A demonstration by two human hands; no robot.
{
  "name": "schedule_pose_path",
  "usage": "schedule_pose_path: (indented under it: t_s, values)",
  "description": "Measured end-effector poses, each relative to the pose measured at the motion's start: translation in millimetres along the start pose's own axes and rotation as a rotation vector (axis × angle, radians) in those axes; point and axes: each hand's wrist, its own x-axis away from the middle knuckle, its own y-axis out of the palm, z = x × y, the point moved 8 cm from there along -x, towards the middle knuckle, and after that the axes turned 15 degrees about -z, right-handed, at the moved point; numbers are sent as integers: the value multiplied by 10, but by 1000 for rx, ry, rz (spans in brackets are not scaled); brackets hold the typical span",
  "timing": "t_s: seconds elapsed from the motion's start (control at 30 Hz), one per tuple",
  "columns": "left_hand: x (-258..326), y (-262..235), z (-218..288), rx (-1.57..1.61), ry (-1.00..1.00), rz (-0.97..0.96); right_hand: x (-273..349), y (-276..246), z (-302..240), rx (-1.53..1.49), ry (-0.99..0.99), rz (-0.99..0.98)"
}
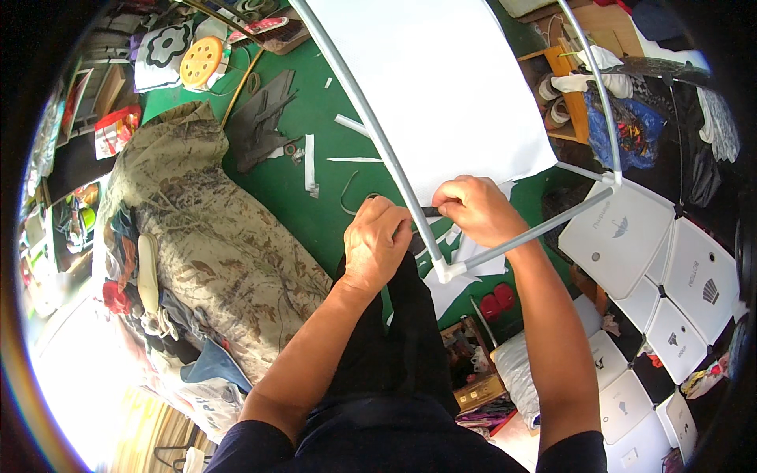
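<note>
While the left hand (pixel 377 243) lies curled against the grey frame tube (pixel 371 126), gripping nothing I can make out, the right hand (pixel 475 209) pinches a small dark tool (pixel 430 211) at the tube, just above the white corner joint (pixel 446 272), beside the white sheet (pixel 430 79).

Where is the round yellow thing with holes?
The yellow disc is in the head view's upper left, far from both hands, lying on a black-and-white flower cloth beside the green mat.
</note>
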Motion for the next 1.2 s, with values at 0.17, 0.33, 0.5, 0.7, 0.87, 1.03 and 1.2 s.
schedule_pose_path:
  t_s: [0.17, 0.33, 0.5, 0.7, 0.87, 1.03, 1.2]
  values:
    - [82, -7, 5, -9, -25, 62, -73, 0, -74, 113, -66, 23]
    - [148, 16, 3, -2, -55, 107, -164, 11, -174, 252, -95, -4]
    - [190, 27, 10, -29, -23, 131, -209, 7, -320, 381, -89, -48]
    - [212, 20, 20, -33, 0, 141, -237, 38, -368, 339, -78, -61]
    - [282, 69, 38, -54, -15, 140, -262, 118, -393, 349, -156, -65]
    - [424, 98, 46, -33, 2, 119, -228, 59, -375, 215, -201, 36]
    - [658, 91, -174, -12, -62, 13, 160, -41, 183, -437, -58, 233]
